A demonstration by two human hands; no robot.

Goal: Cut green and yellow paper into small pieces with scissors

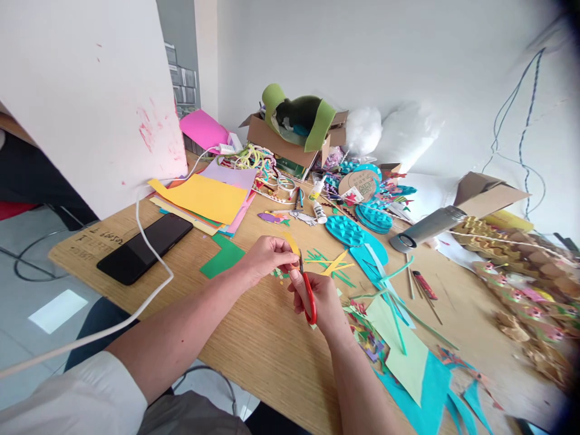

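Near the middle of the head view, my left hand (273, 258) pinches a narrow yellow paper strip (290, 243) between thumb and fingers. My right hand (318, 297) is closed round red-handled scissors (310, 300). The scissor blades point up and away, touching or very near the strip beside my left fingertips; whether they are cutting it cannot be made out. Small paper bits (280, 277) lie on the wood just under my hands. Cut green strips (343, 278) and yellow strips (336, 263) lie just to the right.
Stacked coloured paper (208, 196), a black phone (145, 248) and a white cable (170, 275) are on the left. Behind stand glue bottles (319, 211) and a cardboard box (283, 142). A metal flask (428, 228), blue foam sheets (426, 399) and scraps lie on the right.
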